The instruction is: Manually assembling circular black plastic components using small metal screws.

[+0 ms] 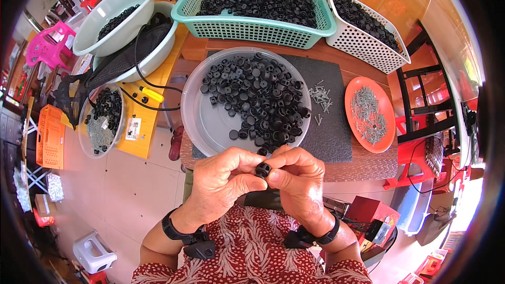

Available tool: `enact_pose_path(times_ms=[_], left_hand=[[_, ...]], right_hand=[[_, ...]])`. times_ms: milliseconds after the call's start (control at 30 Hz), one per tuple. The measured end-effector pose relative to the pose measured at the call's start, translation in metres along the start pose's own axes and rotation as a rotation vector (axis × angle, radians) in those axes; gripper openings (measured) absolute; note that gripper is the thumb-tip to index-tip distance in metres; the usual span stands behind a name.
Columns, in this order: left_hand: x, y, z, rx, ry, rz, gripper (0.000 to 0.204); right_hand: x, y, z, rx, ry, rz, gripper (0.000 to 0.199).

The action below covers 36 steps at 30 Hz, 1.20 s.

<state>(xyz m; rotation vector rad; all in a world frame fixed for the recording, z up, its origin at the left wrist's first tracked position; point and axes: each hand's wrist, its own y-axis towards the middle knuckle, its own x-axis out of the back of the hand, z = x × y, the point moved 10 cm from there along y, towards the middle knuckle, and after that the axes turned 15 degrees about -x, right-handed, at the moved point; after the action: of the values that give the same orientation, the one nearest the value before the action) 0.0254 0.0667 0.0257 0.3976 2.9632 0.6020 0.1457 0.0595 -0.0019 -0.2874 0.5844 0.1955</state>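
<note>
A cluttered workshop table over pale floor tiles. Nearest, the left hand (223, 179) and right hand (299, 176) pinch one small black plastic part (263, 170) between fingertips; it is best kept square and steady. Beyond lie the clear round tray (205, 126) of like parts, an orange plate (386, 126) of screws right, and a teal basket (252, 29) farthest.

A wooden counter (368, 165) carries a dark mat (331, 137). On the mat sits a clear round tray (202, 121) with loose screws (320, 97) beside it; right of the mat, an orange plate (388, 126); behind it, a teal basket (252, 29) and white basket (379, 52).
</note>
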Motion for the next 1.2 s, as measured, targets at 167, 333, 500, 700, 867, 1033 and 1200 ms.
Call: enact_pose_path(times_ms=[167, 333, 500, 700, 867, 1033, 1200], left_hand=[[-0.001, 0.004, -0.003, -0.011, 0.084, 0.066, 0.026], [-0.004, 0.008, -0.009, -0.060, 0.172, 0.146, 0.026], [-0.006, 0.013, -0.016, -0.118, 0.255, 0.197, 0.027], [-0.010, 0.015, -0.015, -0.121, 0.328, 0.269, 0.028], [-0.010, 0.012, 0.000, 0.034, 0.178, 0.268, 0.026], [-0.011, 0.011, 0.003, 0.064, 0.126, 0.282, 0.025], [-0.015, 0.015, -0.007, -0.018, 0.213, 0.282, 0.024]], right_hand=[[0.001, 0.000, -0.001, -0.027, 0.002, 0.002, 0.018], [0.001, 0.000, -0.002, -0.024, -0.028, 0.011, 0.018], [0.002, -0.001, -0.003, 0.003, -0.055, 0.010, 0.018], [0.001, -0.004, 0.002, 0.066, -0.194, -0.013, 0.018], [0.003, -0.005, 0.002, 0.079, -0.214, -0.021, 0.019], [0.003, -0.007, 0.003, 0.075, -0.263, -0.053, 0.019], [0.003, -0.009, 0.008, 0.078, -0.270, -0.056, 0.019]])
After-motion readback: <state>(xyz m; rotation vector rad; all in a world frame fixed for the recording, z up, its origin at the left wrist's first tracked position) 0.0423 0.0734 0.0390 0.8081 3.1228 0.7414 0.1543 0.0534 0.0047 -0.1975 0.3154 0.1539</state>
